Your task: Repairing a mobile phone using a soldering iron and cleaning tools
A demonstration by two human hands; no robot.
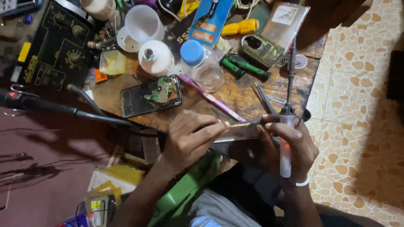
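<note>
Left hand (pixel 189 141) pinches the left end of a flat phone (pixel 240 131), long axis running left to right at the near table (pixel 235 96) edge. Right hand (pixel 290 147) grips a soldering iron (pixel 287 138) upright-ish, its long axis pointing far, and also steadies the phone.

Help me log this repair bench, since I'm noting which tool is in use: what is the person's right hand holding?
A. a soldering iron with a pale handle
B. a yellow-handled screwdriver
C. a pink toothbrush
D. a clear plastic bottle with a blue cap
A: the right hand grips a soldering iron by its pale handle, its dark cord running up over the table, while the left hand steadies a flat phone part.
</note>
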